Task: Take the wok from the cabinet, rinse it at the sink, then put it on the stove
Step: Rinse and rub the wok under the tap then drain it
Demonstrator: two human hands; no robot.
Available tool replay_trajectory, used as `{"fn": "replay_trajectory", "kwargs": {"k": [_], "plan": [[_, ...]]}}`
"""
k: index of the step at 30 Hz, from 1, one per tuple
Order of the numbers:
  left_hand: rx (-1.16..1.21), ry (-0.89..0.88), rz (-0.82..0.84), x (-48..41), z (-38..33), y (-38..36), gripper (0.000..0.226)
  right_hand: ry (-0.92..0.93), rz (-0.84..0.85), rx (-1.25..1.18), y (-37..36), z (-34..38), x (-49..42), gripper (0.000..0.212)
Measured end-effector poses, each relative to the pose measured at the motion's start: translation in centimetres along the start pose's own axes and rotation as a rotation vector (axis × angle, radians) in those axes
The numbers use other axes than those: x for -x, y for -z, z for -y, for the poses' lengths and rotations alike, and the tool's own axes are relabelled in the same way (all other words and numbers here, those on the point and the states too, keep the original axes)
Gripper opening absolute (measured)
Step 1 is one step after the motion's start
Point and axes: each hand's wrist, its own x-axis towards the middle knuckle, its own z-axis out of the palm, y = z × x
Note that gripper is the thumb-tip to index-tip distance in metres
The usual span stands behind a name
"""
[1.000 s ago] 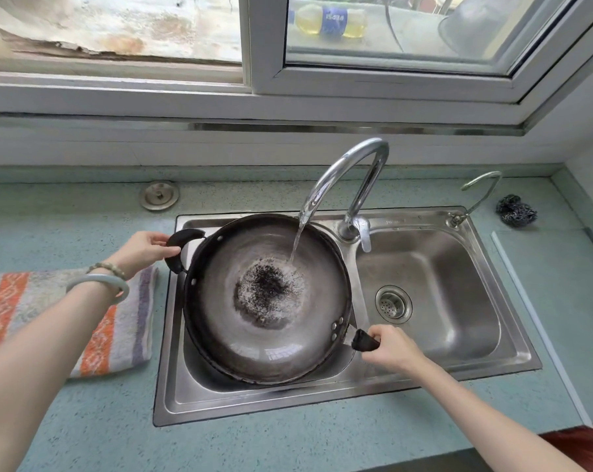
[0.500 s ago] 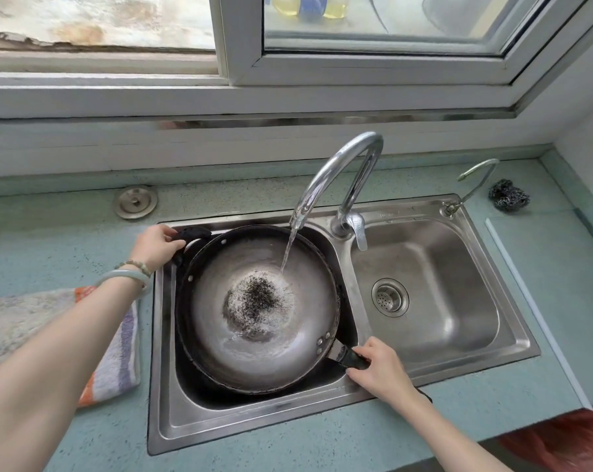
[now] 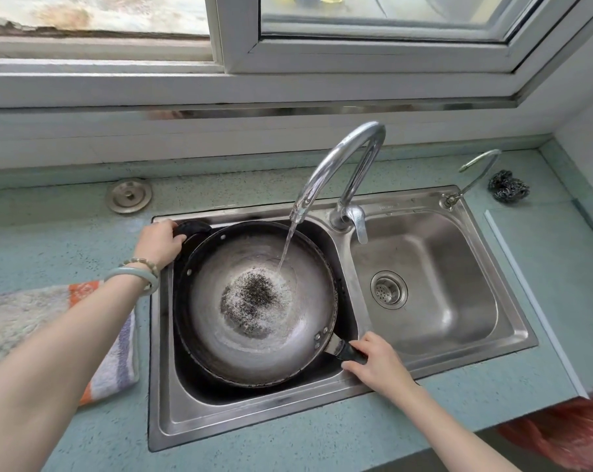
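Wok (image 3: 254, 301) sitting in the left basin of the sink (image 3: 434, 364), tilted a little, held at both ends. Left hand (image 3: 160, 242) at the far-left rim, fingers curled tight around the black loop handle (image 3: 193, 229). Right hand (image 3: 378, 364) at the near-right, fingers wrapped over the long black handle (image 3: 351, 352), thumb side mostly hidden, so how firm the grip is cannot be told. Water (image 3: 287, 247) running from the faucet (image 3: 342, 165) onto the far inner wall, pooling around a dark speckled patch (image 3: 254, 294) at the bottom. Right basin bare but for its drain (image 3: 388, 291). On the counter (image 3: 67, 233): striped towel (image 3: 50, 321) under the left forearm, round metal cap (image 3: 129, 195) behind, scouring ball (image 3: 508, 185) far right beside a thin second spout (image 3: 479, 168).
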Motion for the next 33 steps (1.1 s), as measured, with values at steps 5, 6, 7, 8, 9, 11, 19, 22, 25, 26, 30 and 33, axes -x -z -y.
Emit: {"fn": "replay_trajectory", "kwargs": {"k": [5,6,7,8,9,11,19,22,25,26,30,33], "plan": [[0.053,0.010,-0.085,0.5,0.3,0.1,0.030,-0.044,-0.084,-0.034,2.9,2.9,-1.7,0.071],[0.112,0.022,-0.149,0.8,-0.1,0.3,0.031,-0.083,-0.135,-0.187,3.9,4.5,-2.5,0.053],[0.199,0.032,-0.196,1.3,-0.9,0.5,0.031,-0.118,-0.171,-0.408,4.8,6.2,-3.6,0.037],[0.338,0.047,-0.184,2.0,-2.2,1.0,0.029,-0.142,-0.175,-0.641,5.7,8.1,-4.6,0.026],[0.515,0.059,-0.117,2.7,-3.8,1.1,0.026,-0.146,-0.147,-0.857,6.6,10.0,-5.8,0.023],[0.819,0.050,0.096,4.3,-7.7,1.3,0.022,-0.105,-0.057,-1.169,8.2,13.7,-7.7,0.025],[1.417,0.144,0.754,7.2,-17.8,0.2,0.025,-0.113,0.193,-1.787,11.3,18.4,-9.2,0.023],[1.525,0.176,0.777,7.8,-18.9,-0.5,0.024,-0.120,0.196,-1.772,11.7,17.4,-9.1,0.017],[1.492,0.160,0.739,7.9,-18.7,-1.3,0.018,-0.087,0.191,-1.669,11.5,16.3,-9.0,0.012],[1.426,0.138,0.691,7.9,-18.2,-1.6,0.016,-0.080,0.179,-1.604,11.1,15.8,-9.1,0.013],[0.681,-0.092,0.413,8.4,-14.3,-3.6,0.025,0.009,0.048,-0.663,7.2,12.7,-10.4,0.023],[-0.021,-0.223,0.388,9.1,-9.0,-6.2,0.039,0.308,0.168,0.420,2.8,9.4,-10.5,0.036]]}}
